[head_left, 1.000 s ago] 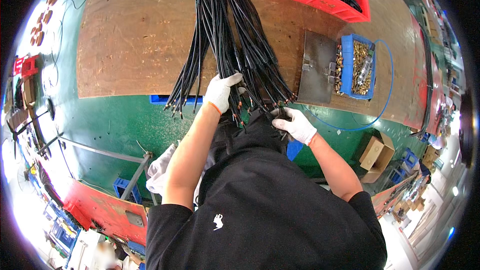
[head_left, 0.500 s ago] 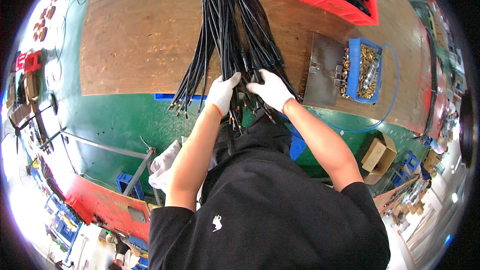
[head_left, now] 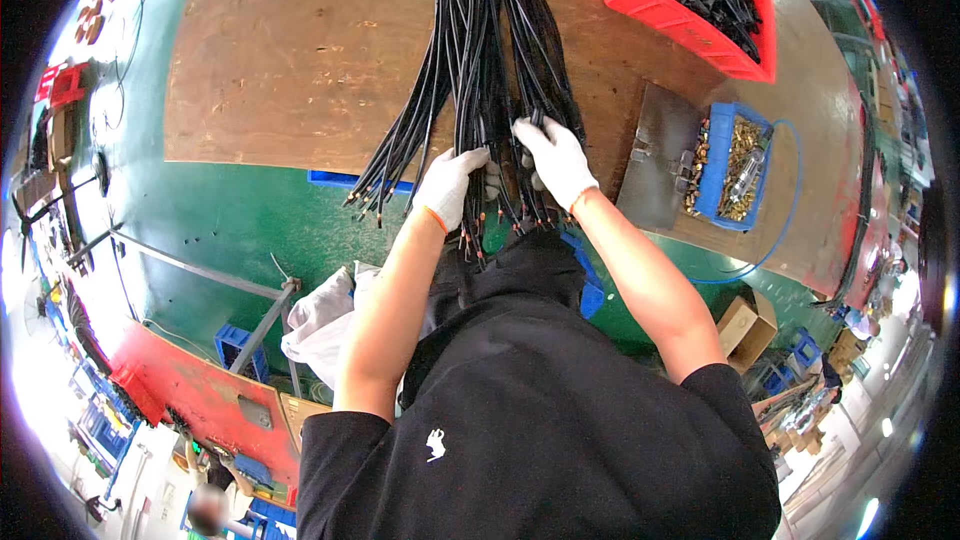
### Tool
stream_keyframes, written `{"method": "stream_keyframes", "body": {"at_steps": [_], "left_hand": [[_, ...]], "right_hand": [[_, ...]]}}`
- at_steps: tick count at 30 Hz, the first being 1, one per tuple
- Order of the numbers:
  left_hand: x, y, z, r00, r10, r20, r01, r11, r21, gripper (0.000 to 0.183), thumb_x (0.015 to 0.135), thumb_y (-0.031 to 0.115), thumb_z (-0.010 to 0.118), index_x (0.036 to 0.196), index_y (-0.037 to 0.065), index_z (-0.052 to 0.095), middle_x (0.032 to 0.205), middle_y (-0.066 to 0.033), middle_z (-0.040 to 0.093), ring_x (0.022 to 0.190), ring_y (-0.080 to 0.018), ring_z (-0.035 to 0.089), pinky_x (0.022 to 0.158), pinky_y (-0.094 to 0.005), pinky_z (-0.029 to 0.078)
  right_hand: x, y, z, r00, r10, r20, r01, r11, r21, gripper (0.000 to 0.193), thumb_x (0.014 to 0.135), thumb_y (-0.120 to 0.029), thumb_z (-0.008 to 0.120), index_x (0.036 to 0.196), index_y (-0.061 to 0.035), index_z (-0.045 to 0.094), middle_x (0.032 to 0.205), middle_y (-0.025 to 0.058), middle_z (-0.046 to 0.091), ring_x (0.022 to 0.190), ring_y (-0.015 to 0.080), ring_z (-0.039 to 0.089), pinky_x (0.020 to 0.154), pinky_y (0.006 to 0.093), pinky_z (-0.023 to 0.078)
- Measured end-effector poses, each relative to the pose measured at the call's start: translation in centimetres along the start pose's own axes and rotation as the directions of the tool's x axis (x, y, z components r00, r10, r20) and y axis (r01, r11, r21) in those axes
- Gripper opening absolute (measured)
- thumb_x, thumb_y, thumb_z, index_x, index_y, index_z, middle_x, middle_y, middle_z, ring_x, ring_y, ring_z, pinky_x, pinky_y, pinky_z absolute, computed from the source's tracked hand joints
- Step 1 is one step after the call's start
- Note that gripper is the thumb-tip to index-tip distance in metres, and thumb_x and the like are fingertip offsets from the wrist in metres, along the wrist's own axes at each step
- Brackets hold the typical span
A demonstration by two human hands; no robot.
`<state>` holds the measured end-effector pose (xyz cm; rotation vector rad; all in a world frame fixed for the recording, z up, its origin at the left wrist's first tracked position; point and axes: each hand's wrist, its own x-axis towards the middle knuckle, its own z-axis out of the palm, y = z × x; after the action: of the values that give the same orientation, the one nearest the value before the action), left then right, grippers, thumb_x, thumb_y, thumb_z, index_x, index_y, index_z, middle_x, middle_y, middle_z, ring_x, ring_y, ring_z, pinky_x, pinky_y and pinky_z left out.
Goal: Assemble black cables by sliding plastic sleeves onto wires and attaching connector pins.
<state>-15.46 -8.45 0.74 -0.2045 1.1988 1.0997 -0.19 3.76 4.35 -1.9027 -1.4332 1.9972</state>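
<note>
A thick bundle of black cables (head_left: 478, 35) runs down the wooden table and fans out over its front edge, with bare copper-coloured ends hanging below. My left hand (head_left: 447, 190), in a white glove with an orange cuff, is closed round the middle strands just above their ends. Beside it, my right hand (head_left: 563, 162), gloved likewise, closes on the right-hand strands slightly higher up, thumb and fingers bent over them. How many cables each hand holds is hidden. Loose strands spread to the left of my left hand.
A red crate (head_left: 690, 25) of black parts stands at the back right of the wooden table (head_left: 290, 60). Nearer lie a metal plate (head_left: 655, 155) and a blue bin (head_left: 717, 165) of brass-coloured fittings. A metal frame (head_left: 262, 325) and cardboard box (head_left: 745, 328) stand below table level.
My right hand has moved up along the right-hand strands, its fingers now bent over them. My left hand keeps its grip. The whole view has shifted slightly.
</note>
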Motion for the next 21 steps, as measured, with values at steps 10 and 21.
{"method": "stream_keyframes", "body": {"at_steps": [10, 21], "left_hand": [[0.2, 0.9, 0.5, 0.993, -0.076, 0.092, 0.069, 0.995, 0.075, 0.023, 0.091, 0.018, 0.080, 0.110, 0.008, 0.071, 0.092, -0.0059, 0.073, 0.069, -0.0188, 0.068, 0.063, -0.0333, 0.058], [0.3, -0.1, 1.6, 0.994, 0.059, 0.089, -0.064, 0.996, 0.057, 0.014, 0.095, 0.015, 0.077, 0.103, 0.007, 0.068, 0.085, -0.0023, 0.067, 0.067, -0.0155, 0.064, 0.061, -0.0321, 0.057]], "right_hand": [[-6.8, 5.0, -4.6, 0.937, -0.238, 0.256, 0.336, 0.818, -0.467, 0.067, 0.082, -0.038, 0.083, 0.135, -0.0001, 0.067, 0.124, 0.0233, 0.074, 0.114, 0.0330, 0.072, 0.103, 0.0380, 0.052], [-9.5, 7.5, -4.2, 0.918, -0.187, 0.349, 0.351, 0.790, -0.502, 0.068, 0.083, -0.041, 0.082, 0.139, -0.0050, 0.067, 0.133, 0.0217, 0.070, 0.124, 0.0330, 0.068, 0.107, 0.0380, 0.050]]}}
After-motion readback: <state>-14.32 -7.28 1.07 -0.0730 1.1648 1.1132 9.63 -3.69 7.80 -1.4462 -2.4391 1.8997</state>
